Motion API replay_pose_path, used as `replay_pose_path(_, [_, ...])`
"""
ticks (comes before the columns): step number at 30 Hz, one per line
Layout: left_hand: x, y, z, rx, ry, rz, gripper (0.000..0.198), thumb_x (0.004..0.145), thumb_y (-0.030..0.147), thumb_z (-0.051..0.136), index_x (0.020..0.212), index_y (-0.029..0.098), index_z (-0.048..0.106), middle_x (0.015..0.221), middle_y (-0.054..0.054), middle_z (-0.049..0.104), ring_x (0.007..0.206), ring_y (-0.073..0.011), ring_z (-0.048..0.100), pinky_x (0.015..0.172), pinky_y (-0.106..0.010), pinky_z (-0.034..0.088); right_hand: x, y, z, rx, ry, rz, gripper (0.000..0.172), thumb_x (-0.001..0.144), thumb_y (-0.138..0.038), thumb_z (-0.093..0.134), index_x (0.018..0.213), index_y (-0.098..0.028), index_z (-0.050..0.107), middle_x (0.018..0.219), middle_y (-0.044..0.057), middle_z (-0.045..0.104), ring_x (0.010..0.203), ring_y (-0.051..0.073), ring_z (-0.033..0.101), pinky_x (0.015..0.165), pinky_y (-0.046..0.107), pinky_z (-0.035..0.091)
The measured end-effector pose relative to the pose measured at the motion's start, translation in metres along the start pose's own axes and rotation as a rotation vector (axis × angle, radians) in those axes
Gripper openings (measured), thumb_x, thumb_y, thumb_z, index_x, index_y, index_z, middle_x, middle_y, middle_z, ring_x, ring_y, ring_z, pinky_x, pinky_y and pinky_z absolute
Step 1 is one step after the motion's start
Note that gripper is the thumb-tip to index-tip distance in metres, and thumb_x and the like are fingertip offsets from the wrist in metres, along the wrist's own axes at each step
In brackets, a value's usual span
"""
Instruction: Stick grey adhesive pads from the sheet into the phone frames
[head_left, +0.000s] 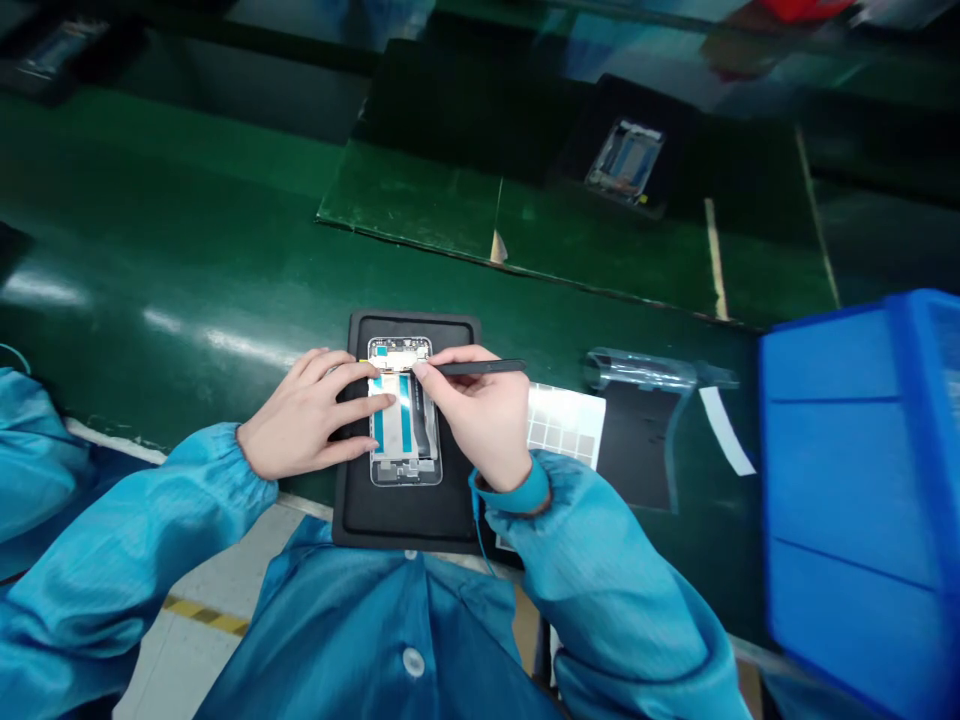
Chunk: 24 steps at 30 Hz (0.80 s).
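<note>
An opened smartphone (394, 425) lies on a black tray (360, 520) in front of me, its circuit board and blue-striped middle showing. My left hand (307, 412) rests over the phone's left side with fingers spread, the fingertips touching its inside. In my right hand (480, 410) is a pair of black tweezers (487, 367), gripped between thumb and fingers. The back end of the tweezers sticks out to the right, while their tips are hidden near the thumb at the upper part of the phone. A teal band circles my right wrist.
Right of the tray lie a sheet of pale square stickers (574, 420), a dark sheet with clear film (637, 440) and a white strip (726, 430). A blue bin (840, 480) stands far right. Beyond, another opened phone (626, 160) sits in a black tray. A teal sleeve (37, 440) shows at left.
</note>
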<state>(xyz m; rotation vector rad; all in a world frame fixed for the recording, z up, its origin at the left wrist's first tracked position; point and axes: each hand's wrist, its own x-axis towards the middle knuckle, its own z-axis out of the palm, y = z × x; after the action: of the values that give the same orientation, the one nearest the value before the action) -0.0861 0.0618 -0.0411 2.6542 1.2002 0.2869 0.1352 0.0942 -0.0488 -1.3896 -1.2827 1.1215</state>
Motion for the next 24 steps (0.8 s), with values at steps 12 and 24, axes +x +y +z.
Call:
replay_pose_path(12, [-0.0048,-0.0025,0.0021,0.03,0.0,-0.009,0.042,0.096,0.051,0.054,0.13,0.03,0.065,0.142,-0.013,0.046,0.13,-0.0335,0.044,0.106,-0.053,0.043,0.0,0.0024,0.0007,0.008,-0.022,0.0,0.018,0.075,-0.035,0.079,0.078,-0.021,0.069,0.075,0.002,0.072,0.066,0.018,0.068,0.062,0.031,0.056])
replay_pose_path(24, [0.0009,-0.0012,-0.0033,0.0,-0.033,0.004,0.043,0.095,0.05,0.056,0.133,0.032,0.065,0.14,-0.014,0.05,0.128,-0.0343,0.041,0.107,-0.058,0.042,0.0012,0.0048,0.0008,-0.014,-0.029,-0.085,0.014,0.076,-0.033,0.076,0.076,-0.02,0.07,0.075,0.002,0.073,0.065,0.018,0.069,0.063,0.03,0.055])
